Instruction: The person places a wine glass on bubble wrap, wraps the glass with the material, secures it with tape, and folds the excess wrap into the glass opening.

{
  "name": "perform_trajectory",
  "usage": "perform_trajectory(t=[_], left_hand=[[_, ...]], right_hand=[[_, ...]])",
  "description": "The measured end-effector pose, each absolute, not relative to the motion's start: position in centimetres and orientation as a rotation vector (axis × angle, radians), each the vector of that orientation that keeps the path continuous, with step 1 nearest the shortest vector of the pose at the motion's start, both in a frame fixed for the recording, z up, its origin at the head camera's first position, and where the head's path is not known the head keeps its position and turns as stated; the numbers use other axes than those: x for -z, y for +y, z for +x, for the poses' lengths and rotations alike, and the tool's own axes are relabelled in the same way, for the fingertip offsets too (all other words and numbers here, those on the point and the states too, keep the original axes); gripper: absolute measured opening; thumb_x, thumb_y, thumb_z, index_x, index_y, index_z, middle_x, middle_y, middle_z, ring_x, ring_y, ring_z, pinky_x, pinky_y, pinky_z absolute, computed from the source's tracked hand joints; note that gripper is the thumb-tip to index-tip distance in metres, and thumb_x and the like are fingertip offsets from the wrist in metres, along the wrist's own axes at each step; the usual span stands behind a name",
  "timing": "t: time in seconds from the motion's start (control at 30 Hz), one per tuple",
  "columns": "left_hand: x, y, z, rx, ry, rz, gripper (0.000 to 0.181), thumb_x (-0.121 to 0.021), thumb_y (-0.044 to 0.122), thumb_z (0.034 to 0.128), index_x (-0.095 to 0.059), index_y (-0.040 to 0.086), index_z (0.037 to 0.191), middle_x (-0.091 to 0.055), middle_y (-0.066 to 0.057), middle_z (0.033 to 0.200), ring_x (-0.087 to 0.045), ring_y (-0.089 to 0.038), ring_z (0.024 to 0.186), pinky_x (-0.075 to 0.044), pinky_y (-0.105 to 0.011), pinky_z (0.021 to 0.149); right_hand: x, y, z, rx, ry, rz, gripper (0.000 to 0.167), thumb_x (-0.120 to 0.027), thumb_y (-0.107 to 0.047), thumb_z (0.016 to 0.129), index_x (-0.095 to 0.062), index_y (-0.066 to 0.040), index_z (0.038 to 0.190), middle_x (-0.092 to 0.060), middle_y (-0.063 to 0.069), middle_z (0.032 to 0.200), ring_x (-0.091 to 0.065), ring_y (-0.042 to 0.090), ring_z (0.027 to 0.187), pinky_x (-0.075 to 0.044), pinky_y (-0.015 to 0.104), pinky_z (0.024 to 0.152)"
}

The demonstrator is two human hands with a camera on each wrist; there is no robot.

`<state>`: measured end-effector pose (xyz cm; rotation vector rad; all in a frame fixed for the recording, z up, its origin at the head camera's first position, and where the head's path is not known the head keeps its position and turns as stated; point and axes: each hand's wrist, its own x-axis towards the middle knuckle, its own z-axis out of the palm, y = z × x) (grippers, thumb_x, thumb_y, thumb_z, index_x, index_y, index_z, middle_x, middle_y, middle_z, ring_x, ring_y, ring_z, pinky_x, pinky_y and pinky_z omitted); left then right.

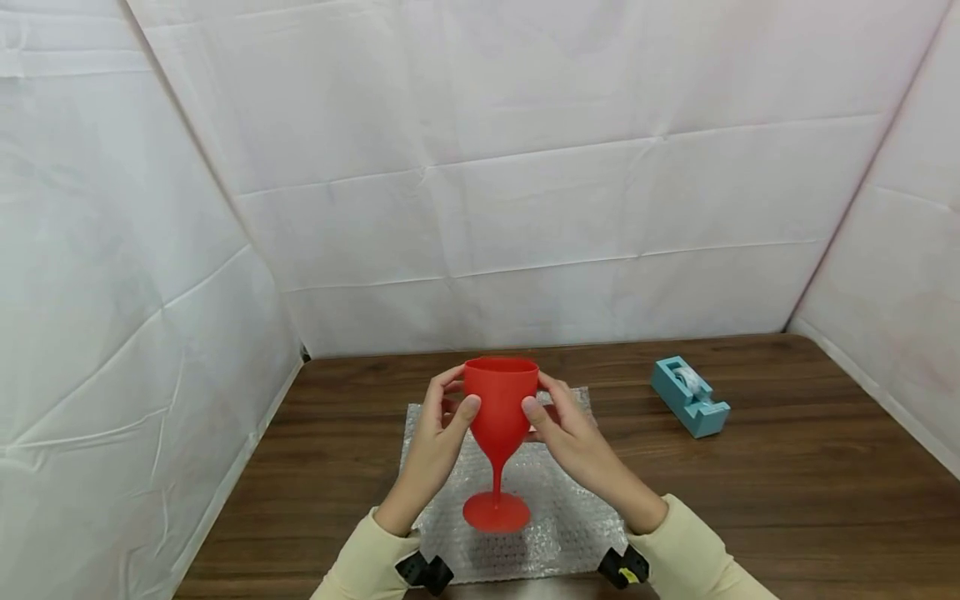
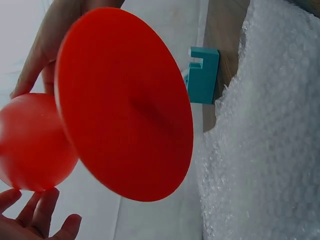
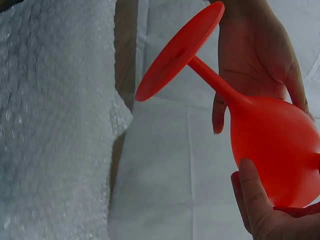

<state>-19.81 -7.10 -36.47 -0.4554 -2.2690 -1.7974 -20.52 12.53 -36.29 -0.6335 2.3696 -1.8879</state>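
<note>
A red plastic wine goblet [image 1: 501,408] is held upright above a sheet of bubble wrap [image 1: 562,508]. My left hand [image 1: 431,437] grips the bowl from the left side, its thumb on the near face. From the right, my right hand [image 1: 577,446] holds the same bowl, thumb also toward me. Both hands' other fingers reach round the far side and are partly hidden. The round foot [image 2: 125,105] of the goblet fills much of the left wrist view. In the right wrist view the stem [image 3: 212,80] runs slanting from foot to bowl, with fingers on either side.
A teal tape dispenser [image 1: 690,398] with a roll of clear tape stands on the brown wooden table [image 1: 780,483], right of the bubble wrap. White cloth walls [image 1: 540,208] enclose the table at the back and both sides.
</note>
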Motion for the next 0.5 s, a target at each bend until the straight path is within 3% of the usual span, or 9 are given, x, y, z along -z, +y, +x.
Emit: perform_trajectory(t=[0.23, 0.5], left_hand=[[37.3, -8.8, -19.7, 1.768, -2.328, -0.292, 0.045, -0.057, 0.027, 0.096, -0.044, 0.012, 0.136, -0.055, -0.014, 0.119, -0.051, -0.021, 0.089, -0.046, -0.031, 0.075], [37.8, -10.9, -19.7, 1.74, -2.393, -0.161, 0.047, -0.056, 0.031, 0.096, -0.044, 0.009, 0.136, -0.054, -0.016, 0.117, -0.052, -0.021, 0.086, -0.047, -0.031, 0.072]], right_hand=[[37.6, 10.0, -21.3, 1.935, 2.222, -0.546, 0.06, -0.051, -0.03, 0.1, -0.028, -0.003, 0.149, -0.041, 0.02, 0.137, -0.062, 0.027, 0.103, -0.057, 0.041, 0.08], [38.8, 7.9, -21.9, 1.926, 2.085, -0.555, 0.062, -0.049, -0.035, 0.1, -0.028, -0.001, 0.148, -0.044, 0.023, 0.139, -0.061, 0.029, 0.109, -0.055, 0.044, 0.085]])
